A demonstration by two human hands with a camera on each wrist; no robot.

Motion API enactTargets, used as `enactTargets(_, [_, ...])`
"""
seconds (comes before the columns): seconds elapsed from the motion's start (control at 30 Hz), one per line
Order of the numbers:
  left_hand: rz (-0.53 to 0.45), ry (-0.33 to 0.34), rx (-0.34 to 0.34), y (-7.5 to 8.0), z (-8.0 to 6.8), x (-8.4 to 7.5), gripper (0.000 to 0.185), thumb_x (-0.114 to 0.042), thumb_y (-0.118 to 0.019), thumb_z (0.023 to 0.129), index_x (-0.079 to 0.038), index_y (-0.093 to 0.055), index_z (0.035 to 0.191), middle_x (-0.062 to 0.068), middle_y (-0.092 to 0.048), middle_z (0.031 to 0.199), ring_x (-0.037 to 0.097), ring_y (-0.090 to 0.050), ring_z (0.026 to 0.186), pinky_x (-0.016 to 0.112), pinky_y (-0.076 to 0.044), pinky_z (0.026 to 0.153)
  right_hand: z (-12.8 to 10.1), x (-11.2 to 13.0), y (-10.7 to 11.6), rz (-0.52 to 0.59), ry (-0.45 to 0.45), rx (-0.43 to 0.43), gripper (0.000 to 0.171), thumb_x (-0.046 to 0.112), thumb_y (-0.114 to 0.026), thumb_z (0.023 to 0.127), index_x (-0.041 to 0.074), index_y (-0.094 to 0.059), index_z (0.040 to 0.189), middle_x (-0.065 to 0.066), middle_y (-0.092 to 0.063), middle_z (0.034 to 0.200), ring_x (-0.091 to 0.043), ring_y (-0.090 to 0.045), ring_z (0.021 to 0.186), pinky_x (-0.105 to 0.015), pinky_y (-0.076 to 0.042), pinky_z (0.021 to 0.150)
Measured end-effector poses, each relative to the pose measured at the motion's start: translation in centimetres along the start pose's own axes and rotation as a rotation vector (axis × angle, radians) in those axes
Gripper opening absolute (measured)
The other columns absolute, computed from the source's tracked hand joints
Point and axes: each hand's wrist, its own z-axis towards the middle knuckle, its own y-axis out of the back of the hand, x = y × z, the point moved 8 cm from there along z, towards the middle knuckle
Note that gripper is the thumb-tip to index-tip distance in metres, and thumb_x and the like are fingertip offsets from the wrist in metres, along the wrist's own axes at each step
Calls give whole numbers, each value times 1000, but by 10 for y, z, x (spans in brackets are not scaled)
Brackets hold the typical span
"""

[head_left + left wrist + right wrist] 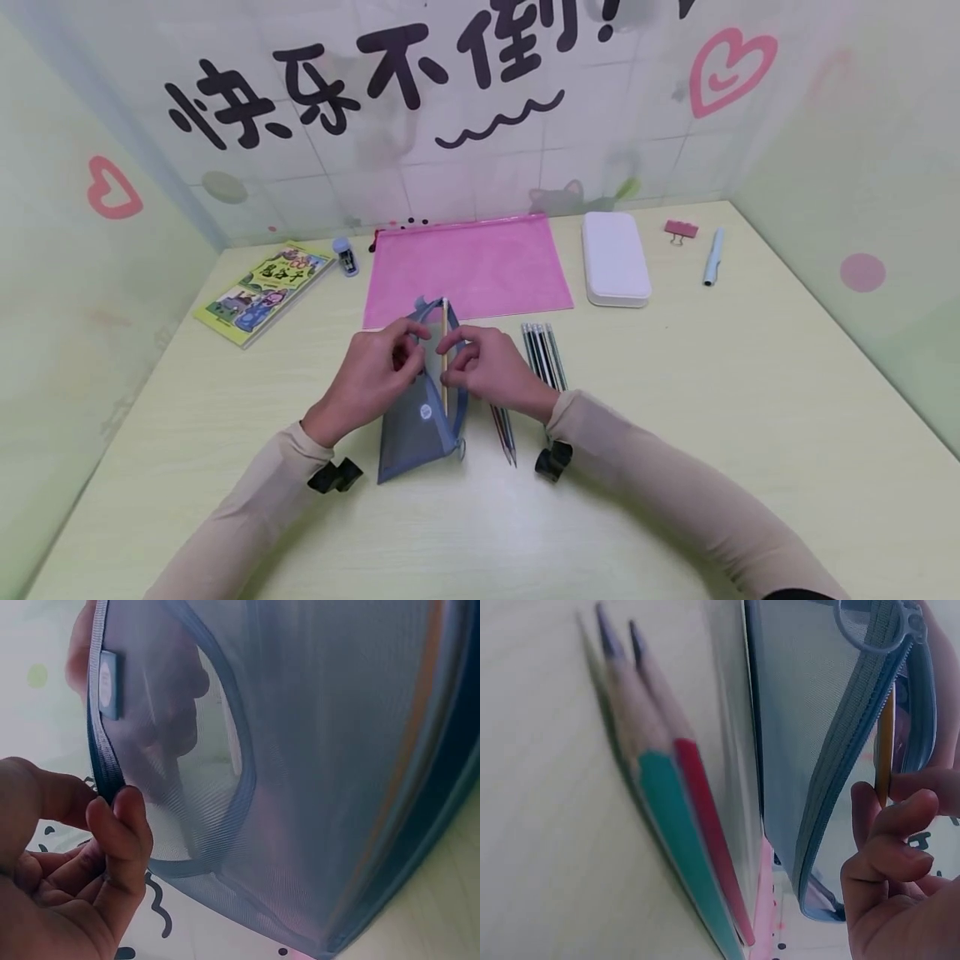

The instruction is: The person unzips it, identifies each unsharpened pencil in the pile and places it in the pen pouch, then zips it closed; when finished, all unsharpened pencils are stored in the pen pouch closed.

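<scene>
- Nearest the person, two beige sleeves reach in over the pale green table [675, 467], with a small black clip-like piece lying just beside each wrist.
- Between the hands stands the blue mesh pouch [420, 417], its long axis running away from the person and its zipped edge open along the right side.
- The left hand [371, 379] pinches the pouch's left rim; the left wrist view shows thumb and forefinger closed narrowly on the blue binding tape, holding the mouth apart.
- The right hand [487, 367] pinches a yellow pencil [444, 350] between thumb and fingertips. The pencil lies along the pouch's own axis, inside the open mouth, with its far end sticking out past the top edge.
- So the pencil sits directly at the right hand's grip, and the pouch opening lies just left of it; the right hand is the nearer one to the loose pencils.
- Those loose pencils [542, 354] lie in a row just right of that hand, parallel to the pouch; two more, green and red, show close by in the right wrist view.
- Farther off lie a pink mesh folder [468, 267], a white case [615, 258], a booklet [262, 292], a pink binder clip [680, 229] and a light blue pen [712, 257].
</scene>
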Motion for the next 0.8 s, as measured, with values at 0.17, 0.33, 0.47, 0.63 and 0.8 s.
enactTargets(0.17, [15,-25,-5,0,-2,-2,20,-7,-58,94,0,-66,111,1,-66,70,7,-54,58,21,-47,53,3,1,-9,-27,8,18,30,6,-72,84,5,-68,113,-9,-75,83,-26,-71,74,-25,-53,61])
enactTargets(0.33, [35,-34,-9,2,-4,-4,19,-7,-58,94,-1,-67,110,1,-66,70,8,-54,58,21,-46,52,4,2,-12,-99,-15,53,26,9,-70,88,10,-69,114,-7,-76,89,-22,-71,69,-27,-55,59])
enactTargets(0.47, [44,-23,-13,3,-4,-3,18,-6,-58,94,-2,-67,109,2,-66,70,8,-53,58,21,-46,53,0,2,2,-121,-31,51,25,14,-68,92,9,-67,116,-7,-75,94,-24,-67,61,-32,-56,58])
enactTargets(0.63, [41,-14,-19,4,-5,-1,19,-6,-57,94,-3,-67,110,1,-65,71,9,-54,59,21,-47,54,-8,-1,36,-188,5,25,16,16,-68,92,7,-69,106,-10,-74,91,-29,-68,65,-32,-56,56])
enactTargets(0.8, [48,-31,-30,6,-5,-2,20,-5,-56,93,-2,-68,109,1,-65,70,8,-52,57,21,-46,53,-16,-12,70,-382,53,10,9,15,-71,89,8,-71,94,-6,-71,79,-16,-62,64,-27,-51,58])
